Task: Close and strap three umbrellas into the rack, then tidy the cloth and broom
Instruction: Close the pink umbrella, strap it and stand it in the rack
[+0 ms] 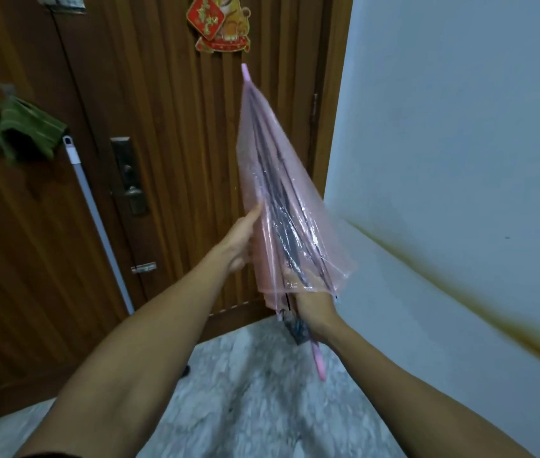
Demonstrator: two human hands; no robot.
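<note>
Two hands on one pink see-through umbrella [281,200], folded and held out in front of the brown wooden door [162,127], tip pointing up, pink handle hanging low over the marble floor [245,391]. Right hand [313,304] is wrapped tight around the shaft at the canopy's lower edge, fingers partly under the plastic. Left hand [240,241] presses flat against the canopy's left side, thumb up along the fold. Green cloth [22,130] hangs on a hook on the door's left; the broom [96,219] stick leans just beside it. Red decoration [219,23] up top carries gold characters, too blurred to read.
</note>
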